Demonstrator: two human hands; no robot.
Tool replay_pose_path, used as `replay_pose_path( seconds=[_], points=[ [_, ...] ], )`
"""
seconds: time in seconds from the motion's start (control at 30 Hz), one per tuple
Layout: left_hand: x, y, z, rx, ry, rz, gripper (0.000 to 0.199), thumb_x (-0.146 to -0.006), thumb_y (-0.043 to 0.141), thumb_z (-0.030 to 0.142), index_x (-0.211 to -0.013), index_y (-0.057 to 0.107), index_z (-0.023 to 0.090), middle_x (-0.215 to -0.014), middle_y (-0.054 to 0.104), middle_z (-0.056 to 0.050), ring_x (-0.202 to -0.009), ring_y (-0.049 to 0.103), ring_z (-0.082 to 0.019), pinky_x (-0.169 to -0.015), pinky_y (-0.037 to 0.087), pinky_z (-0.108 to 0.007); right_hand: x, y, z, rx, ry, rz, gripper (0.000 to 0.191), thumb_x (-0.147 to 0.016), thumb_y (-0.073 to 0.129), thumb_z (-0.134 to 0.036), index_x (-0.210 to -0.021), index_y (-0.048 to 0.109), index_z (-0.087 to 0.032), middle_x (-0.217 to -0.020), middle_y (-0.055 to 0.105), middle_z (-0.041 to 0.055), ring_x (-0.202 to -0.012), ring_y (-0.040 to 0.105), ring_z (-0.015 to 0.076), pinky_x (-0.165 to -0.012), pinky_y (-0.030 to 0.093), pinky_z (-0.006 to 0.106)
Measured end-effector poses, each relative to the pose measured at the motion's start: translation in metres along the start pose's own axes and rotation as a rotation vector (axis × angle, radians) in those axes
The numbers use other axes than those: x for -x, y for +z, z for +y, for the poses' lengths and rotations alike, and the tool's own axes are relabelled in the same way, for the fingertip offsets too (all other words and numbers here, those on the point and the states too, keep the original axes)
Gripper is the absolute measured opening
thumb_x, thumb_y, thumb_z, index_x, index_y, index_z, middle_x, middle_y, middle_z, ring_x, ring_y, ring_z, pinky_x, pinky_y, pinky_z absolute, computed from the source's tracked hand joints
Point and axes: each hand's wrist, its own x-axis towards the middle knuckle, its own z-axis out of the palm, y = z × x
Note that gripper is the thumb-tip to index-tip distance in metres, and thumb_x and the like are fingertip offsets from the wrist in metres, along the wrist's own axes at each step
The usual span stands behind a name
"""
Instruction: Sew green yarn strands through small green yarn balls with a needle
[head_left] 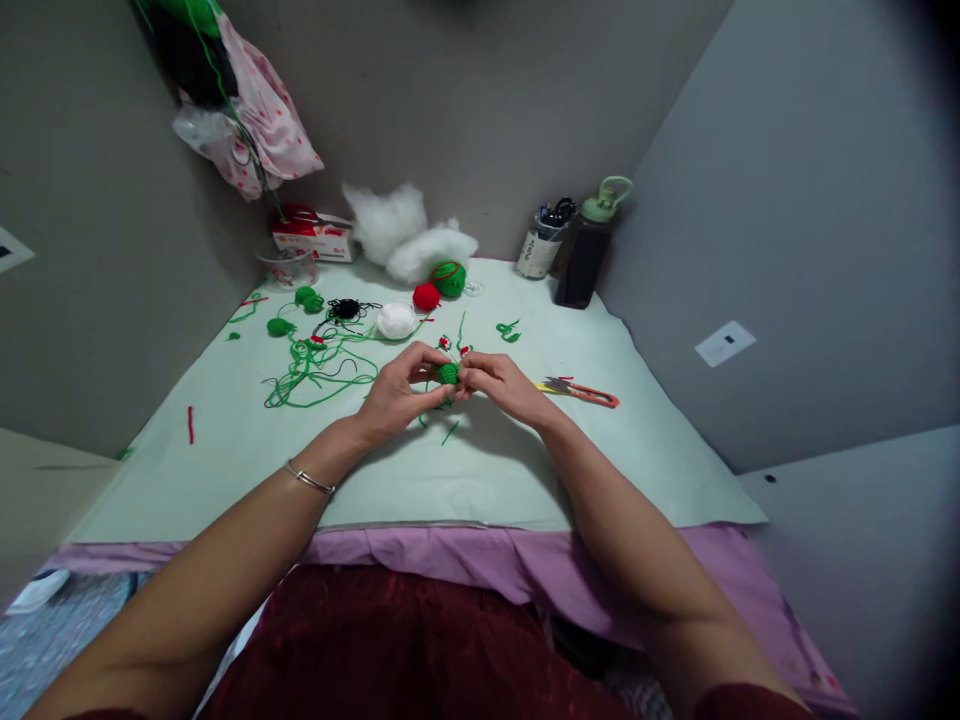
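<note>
A small green crocheted piece (pixel 448 374) is between my hands over the middle of the table. My left hand (pixel 403 388) grips it from the left between thumb and fingers. On its right side, the fingers of my right hand (pixel 499 383) are pinched together at its edge; whether they hold a needle or yarn is too small to tell. Little red and white bits (pixel 445 343) show just beyond my fingertips. Short green yarn ends hang below the piece, and a green strand (pixel 450 432) lies on the table under it.
Loose green yarn (pixel 300 385), a white ball (pixel 395 321), a red ball (pixel 426 297) and a green ball (pixel 448 279) lie left and behind. Orange-handled scissors (pixel 592 394) lie right. White stuffing (pixel 405 235), a pen holder (pixel 540 245) and a bottle (pixel 585 250) stand at the back.
</note>
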Motion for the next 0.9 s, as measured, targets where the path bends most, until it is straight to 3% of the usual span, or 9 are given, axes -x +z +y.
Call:
replay_pose_path(
  seconds=[0.23,0.33,0.5,0.63,0.77,0.83,0.9],
  points=[
    [-0.005,-0.003,0.002,0.151,-0.138,0.057,0.031,-0.076,0.08,0.029,-0.099,0.062,0.018,-0.095,0.068,-0.005,-0.091,0.067,-0.018,-0.083,0.056,-0.032,-0.001,0.0,0.001,-0.14,-0.01,0.016,0.013,-0.085,0.056,-0.025,-0.085,0.065,-0.016,-0.078,0.068,0.0018,-0.074,0.066,0.0139,-0.075,0.053,0.029],
    [-0.008,-0.005,0.001,0.19,-0.165,0.086,0.032,-0.076,0.08,0.029,-0.1,0.062,0.017,-0.094,0.068,-0.005,-0.089,0.067,-0.017,-0.084,0.056,-0.033,0.0,-0.004,-0.002,-0.253,-0.045,0.124,0.022,-0.088,0.062,-0.035,-0.1,0.068,-0.017,-0.081,0.066,0.0004,-0.068,0.065,0.0114,-0.068,0.053,0.026],
    [-0.009,-0.007,-0.002,0.131,-0.21,0.052,0.033,-0.077,0.076,0.026,-0.106,0.065,0.018,-0.095,0.068,-0.003,-0.081,0.065,-0.015,-0.079,0.055,-0.033,0.001,-0.024,-0.01,-0.374,-0.106,0.37,0.053,-0.08,0.077,-0.044,-0.125,0.059,-0.023,-0.074,0.065,-0.0048,-0.06,0.063,0.0102,-0.058,0.052,0.023],
    [-0.008,-0.01,-0.007,-0.054,-0.159,0.024,0.03,-0.078,0.071,0.022,-0.108,0.069,0.019,-0.096,0.066,-0.003,-0.077,0.06,-0.014,-0.077,0.052,-0.031,0.002,-0.043,-0.01,-0.421,-0.149,0.555,0.045,-0.077,0.081,-0.048,-0.109,0.063,-0.022,-0.078,0.067,-0.0027,-0.077,0.072,0.0131,-0.069,0.058,0.023],
    [-0.007,-0.014,-0.013,-0.276,-0.027,-0.015,0.028,-0.076,0.069,0.016,-0.104,0.071,0.022,-0.099,0.06,-0.003,-0.076,0.057,-0.013,-0.079,0.051,-0.031,0.004,-0.063,-0.008,-0.473,-0.262,0.836,0.027,-0.085,0.075,-0.042,-0.097,0.061,-0.023,-0.08,0.067,-0.0024,-0.088,0.073,0.0133,-0.074,0.06,0.023],
    [-0.007,-0.014,-0.014,-0.256,-0.031,-0.003,0.028,-0.077,0.069,0.016,-0.104,0.071,0.023,-0.102,0.061,-0.003,-0.079,0.058,-0.013,-0.08,0.051,-0.031,0.006,-0.071,-0.008,-0.516,-0.287,0.915,0.023,-0.086,0.074,-0.04,-0.095,0.061,-0.023,-0.081,0.067,-0.002,-0.087,0.072,0.0132,-0.073,0.06,0.023],
    [-0.008,-0.013,-0.011,-0.136,-0.095,0.026,0.028,-0.078,0.071,0.019,-0.106,0.069,0.022,-0.107,0.063,-0.004,-0.083,0.06,-0.014,-0.082,0.052,-0.032,0.007,-0.073,-0.009,-0.535,-0.3,0.902,0.022,-0.086,0.074,-0.039,-0.094,0.061,-0.024,-0.08,0.066,-0.0022,-0.083,0.071,0.012,-0.071,0.06,0.022]
  ],
)
